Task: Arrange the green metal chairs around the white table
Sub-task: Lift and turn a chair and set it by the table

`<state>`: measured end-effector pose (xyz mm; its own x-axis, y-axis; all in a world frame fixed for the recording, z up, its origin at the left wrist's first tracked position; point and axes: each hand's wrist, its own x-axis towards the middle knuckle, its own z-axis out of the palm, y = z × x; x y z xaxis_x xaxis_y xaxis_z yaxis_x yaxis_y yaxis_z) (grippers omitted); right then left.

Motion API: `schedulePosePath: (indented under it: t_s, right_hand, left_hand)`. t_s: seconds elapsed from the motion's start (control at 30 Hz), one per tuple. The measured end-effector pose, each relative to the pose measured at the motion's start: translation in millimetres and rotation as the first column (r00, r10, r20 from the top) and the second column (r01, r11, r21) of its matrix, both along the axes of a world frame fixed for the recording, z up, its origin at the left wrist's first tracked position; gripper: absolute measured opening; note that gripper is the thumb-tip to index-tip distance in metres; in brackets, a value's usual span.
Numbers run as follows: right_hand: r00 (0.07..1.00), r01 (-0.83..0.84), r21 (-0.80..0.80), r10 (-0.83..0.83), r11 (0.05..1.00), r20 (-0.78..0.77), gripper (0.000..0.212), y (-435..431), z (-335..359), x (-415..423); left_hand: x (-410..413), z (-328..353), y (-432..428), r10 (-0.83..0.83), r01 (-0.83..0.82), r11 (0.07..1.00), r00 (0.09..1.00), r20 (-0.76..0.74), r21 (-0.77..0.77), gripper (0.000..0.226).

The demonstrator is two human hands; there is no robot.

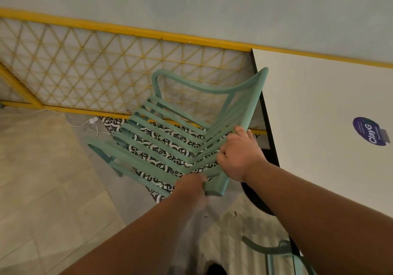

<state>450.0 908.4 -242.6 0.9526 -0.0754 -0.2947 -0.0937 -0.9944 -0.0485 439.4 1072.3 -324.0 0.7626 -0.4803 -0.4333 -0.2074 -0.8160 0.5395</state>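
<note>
Pale wall w/ a yellow wire-lattice fence [106, 68] behind, black-and-white patterned floor tiles [110, 123] below. The green slatted metal chair [251, 109] is tilted just left of the white flat-topped table [319, 104] — its back nearest the table's edge. Left hand [191, 189] grips the chair back's near end; right hand [240, 153] clasps its rail. A 2nd green chair [274, 250] is at the table's near side.

White table [319, 96] hems the green chair [251, 104] on the right, yellow lattice fence [127, 30] behind; floor [42, 179] lies open left
</note>
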Motion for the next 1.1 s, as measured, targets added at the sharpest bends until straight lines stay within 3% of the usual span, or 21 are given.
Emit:
schedulePosePath:
  t_s: [0.23,0.43,0.53,0.67,0.77,0.83,0.9,0.97,1.1]
  right_hand:
    - [0.999,0.018,-0.035,-0.019,0.999,-0.034,0.057,15.0,4.5,-8.2]
    - [0.997,0.028,-0.069,-0.033,0.997,-0.074,0.061,44.7,7.9,-20.2]
    - [0.994,0.032,-0.065,-0.039,0.997,-0.105,0.059,73.7,10.5,-23.0]
    - [0.991,0.049,-0.071,-0.058,0.996,-0.120,0.059,110.1,10.3,-23.7]
    - [0.991,0.038,-0.086,-0.048,0.996,-0.121,0.059,127.5,9.7,-25.8]
    - [0.990,0.042,-0.087,-0.053,0.995,-0.132,0.056,137.5,9.5,-27.2]
    - [0.987,0.040,-0.075,-0.051,0.996,-0.153,0.052,148.1,11.1,-27.7]
    - [0.986,0.035,-0.062,-0.045,0.997,-0.163,0.051,157.2,11.9,-27.6]
    - [0.985,0.052,-0.038,-0.058,0.998,-0.162,0.053,163.2,14.0,-25.0]
  left_hand:
    - [-2.0,2.4,17.3,-0.067,0.066,0.996,0.998,-0.004,-0.055,0.007]
    - [-6.5,0.6,46.3,-0.086,0.085,0.996,0.995,-0.045,-0.026,0.019]
    - [-2.8,-5.3,76.1,-0.083,0.083,0.997,0.993,-0.084,-0.006,0.008]
    - [2.4,-3.4,113.7,-0.081,0.079,0.996,0.994,-0.074,-0.031,0.032]
    - [2.5,-1.5,132.2,-0.089,0.087,0.995,0.994,-0.061,-0.046,0.034]
    - [1.3,-1.5,144.2,-0.097,0.094,0.995,0.993,-0.071,-0.040,0.028]
    - [1.7,-1.6,156.8,-0.108,0.106,0.994,0.993,-0.052,-0.027,0.007]
    - [3.5,-2.2,167.7,-0.114,0.113,0.993,0.992,-0.056,-0.013,0.006]
    - [8.0,7.0,172.0,-0.137,0.141,0.988,0.988,-0.068,0.056,0.030]
